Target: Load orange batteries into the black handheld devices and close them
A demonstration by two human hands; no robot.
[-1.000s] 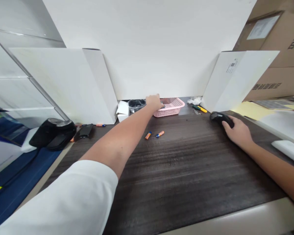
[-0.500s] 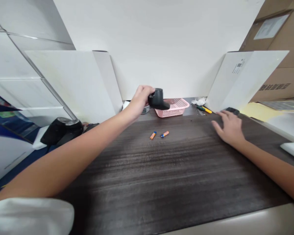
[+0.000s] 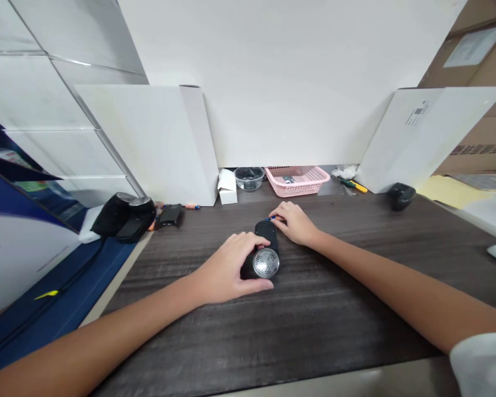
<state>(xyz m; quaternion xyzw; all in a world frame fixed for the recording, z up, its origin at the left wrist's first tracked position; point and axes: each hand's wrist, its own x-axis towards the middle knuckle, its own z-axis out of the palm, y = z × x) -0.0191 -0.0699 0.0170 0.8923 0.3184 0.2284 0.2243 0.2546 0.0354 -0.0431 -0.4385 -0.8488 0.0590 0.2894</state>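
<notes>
A black fabric shaver (image 3: 266, 262) with a round, perforated metal head lies on the dark table, its head toward me. My left hand (image 3: 227, 269) is wrapped around it from the left, thumb and fingers at the head end. At its far end, my right hand (image 3: 292, 223) pinches a small battery (image 3: 271, 218); only a blue bit shows at the fingertips. The hands or the shaver hide the rest of that spot, so I cannot make out a second battery there.
Along the back stand a white box (image 3: 227, 187), a clear bowl (image 3: 249, 178), a pink basket (image 3: 297, 188) and a yellow-handled tool (image 3: 359, 187). A black device (image 3: 400, 196) sits at right. At left are black shavers (image 3: 124, 215), a black piece (image 3: 169, 215) and an orange battery (image 3: 192, 207).
My left hand has brought the shaver from near the basket down onto the table, closer to me. My right hand has moved left from beside the black device and closed on a battery.
</notes>
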